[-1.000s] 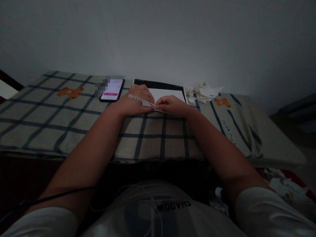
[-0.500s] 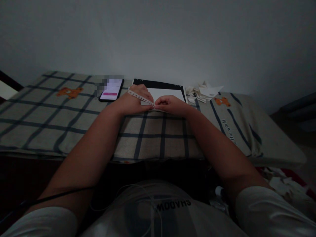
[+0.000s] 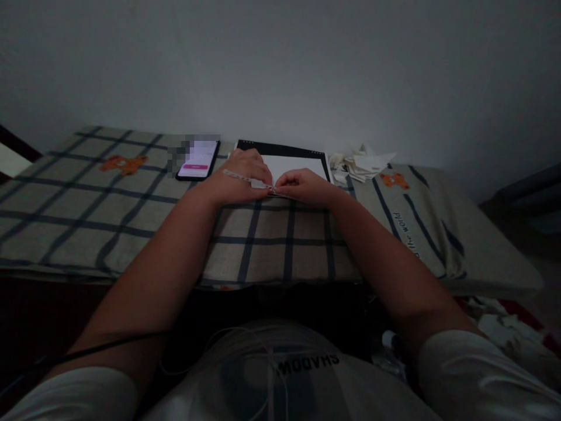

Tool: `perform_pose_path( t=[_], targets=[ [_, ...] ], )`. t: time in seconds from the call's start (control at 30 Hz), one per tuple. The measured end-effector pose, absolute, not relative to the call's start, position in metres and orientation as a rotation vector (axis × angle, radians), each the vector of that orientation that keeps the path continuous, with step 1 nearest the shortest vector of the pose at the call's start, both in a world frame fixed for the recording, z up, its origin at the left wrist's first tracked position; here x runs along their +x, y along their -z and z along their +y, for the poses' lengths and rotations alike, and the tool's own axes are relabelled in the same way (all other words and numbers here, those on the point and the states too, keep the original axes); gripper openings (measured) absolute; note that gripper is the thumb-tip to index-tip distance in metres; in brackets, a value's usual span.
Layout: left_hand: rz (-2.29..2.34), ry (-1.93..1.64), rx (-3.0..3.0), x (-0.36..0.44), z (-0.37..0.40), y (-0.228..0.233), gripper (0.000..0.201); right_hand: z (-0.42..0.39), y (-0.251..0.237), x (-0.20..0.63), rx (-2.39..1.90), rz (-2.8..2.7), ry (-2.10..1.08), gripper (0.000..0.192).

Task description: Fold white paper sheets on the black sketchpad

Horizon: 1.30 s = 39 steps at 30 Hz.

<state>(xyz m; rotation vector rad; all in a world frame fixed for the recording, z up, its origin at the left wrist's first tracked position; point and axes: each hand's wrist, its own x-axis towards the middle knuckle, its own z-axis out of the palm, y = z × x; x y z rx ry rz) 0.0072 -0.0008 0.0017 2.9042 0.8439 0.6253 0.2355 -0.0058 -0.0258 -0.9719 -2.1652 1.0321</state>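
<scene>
- Head view: the white sheet (image 3: 294, 166), with a black band along its far side, lies toward the surface's (image 3: 263, 251) far edge, midway between its left and right ends.
- The right hand (image 3: 277, 188) is narrow, fingertips pinched at the inner end of a blurred, perforated strip (image 3: 236, 175); an uneven pull there could tear it.
- The left hand (image 3: 245, 174) lies over the sheet's left part, the strip crossing its back; whether its hidden fingers grip anything, I cannot tell. Too light a press could let the sheet skid or crease.
- The phone (image 3: 196, 165), near the far edge left of the sheet, could be knocked by a leftward sweep.
- Loose paper scraps (image 3: 362, 164), just beside the sheet's right edge, could scatter if the right wrist swung outward.
</scene>
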Motion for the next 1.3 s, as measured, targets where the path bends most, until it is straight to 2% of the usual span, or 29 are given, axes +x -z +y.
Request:
perform_pose_path(
  t=[0.27,0.57,1.07,1.3],
  targets=[
    [0.788,-0.657,2.906,0.0049,0.0015,-0.0012,0.027,-0.0065,0.0236,0.2351,-0.910,-2.231,-1.008,0.032],
    [0.830,-0.611,2.895,0.0025,0.0010,-0.0053,0.018,-0.0064,0.0234,0.2378,-1.004,-2.229,-0.951,0.031],
    [0.798,-0.608,2.882,0.0040,0.0017,-0.0028,0.023,-0.0049,0.0258,0.2328,-0.953,-2.206,-0.996,0.037],
    [0.786,-0.625,2.857,0.0022,0.0032,-0.0020,0.022,-0.0042,0.0285,0.2327,-0.901,-2.259,-0.970,0.034]
  ],
)
